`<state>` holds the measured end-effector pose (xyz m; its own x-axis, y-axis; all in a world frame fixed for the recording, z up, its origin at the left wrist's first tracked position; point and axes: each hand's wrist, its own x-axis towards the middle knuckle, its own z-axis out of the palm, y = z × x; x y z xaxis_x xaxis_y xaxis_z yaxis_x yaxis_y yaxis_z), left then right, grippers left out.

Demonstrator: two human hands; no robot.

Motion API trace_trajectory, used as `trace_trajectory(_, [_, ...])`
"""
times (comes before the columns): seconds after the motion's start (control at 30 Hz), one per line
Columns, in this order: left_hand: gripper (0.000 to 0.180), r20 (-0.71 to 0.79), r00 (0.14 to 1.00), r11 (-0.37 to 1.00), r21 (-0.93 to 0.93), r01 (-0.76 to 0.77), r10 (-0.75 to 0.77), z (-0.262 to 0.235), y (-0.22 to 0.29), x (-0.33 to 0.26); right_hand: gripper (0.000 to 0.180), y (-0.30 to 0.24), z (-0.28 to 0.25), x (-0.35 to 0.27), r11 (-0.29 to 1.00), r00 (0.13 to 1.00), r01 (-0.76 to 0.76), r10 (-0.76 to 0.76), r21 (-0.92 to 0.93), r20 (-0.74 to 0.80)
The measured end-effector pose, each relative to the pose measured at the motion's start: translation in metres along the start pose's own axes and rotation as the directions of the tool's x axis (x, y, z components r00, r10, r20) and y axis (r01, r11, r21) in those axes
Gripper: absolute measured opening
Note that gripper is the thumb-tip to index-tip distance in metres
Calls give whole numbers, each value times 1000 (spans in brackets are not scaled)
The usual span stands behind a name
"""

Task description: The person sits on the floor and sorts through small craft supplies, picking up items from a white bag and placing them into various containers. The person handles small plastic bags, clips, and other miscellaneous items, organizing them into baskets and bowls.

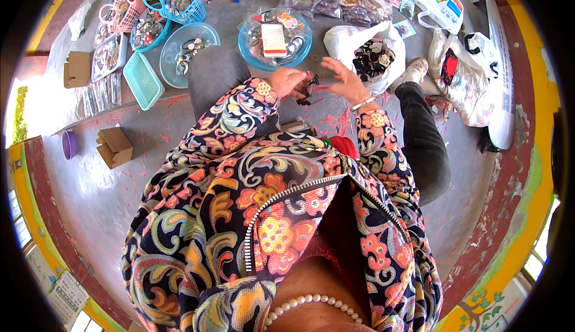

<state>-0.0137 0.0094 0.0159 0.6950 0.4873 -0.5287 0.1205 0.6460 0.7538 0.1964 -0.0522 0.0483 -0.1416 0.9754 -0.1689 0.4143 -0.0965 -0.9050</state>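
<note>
My left hand (288,84) is closed, with its fingertips on a small dark item with a hint of red (309,83), too small to name. A short gap away, my right hand (347,83) is open, its fingers apart and nothing in them. Just beyond both hands stands a blue basin (244,49) lined with clear plastic, holding small packed goods and a white-and-red card packet (274,40). To the right of it, a white plastic bag (341,39) lies open, full of small black pieces (374,57).
At left are a clear blue bowl (169,71), a turquoise tray (142,81), pink (127,7) and blue baskets (190,9), and cardboard boxes (115,146). Bagged goods (359,5) lie at the back. More plastic bags (467,86) stand right. Red scraps litter the floor.
</note>
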Motion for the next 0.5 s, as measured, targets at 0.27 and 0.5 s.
trace_trajectory(0.27, [35,100,995,998,67,6,-12,2,1,-2,48,13,24,0,962,957,-224,188,155,220])
trace_trajectory(0.5, [34,-14,1000,997,79,16,-15,-3,-3,3,26,24,8,-2,879,967,-240,177,412,184])
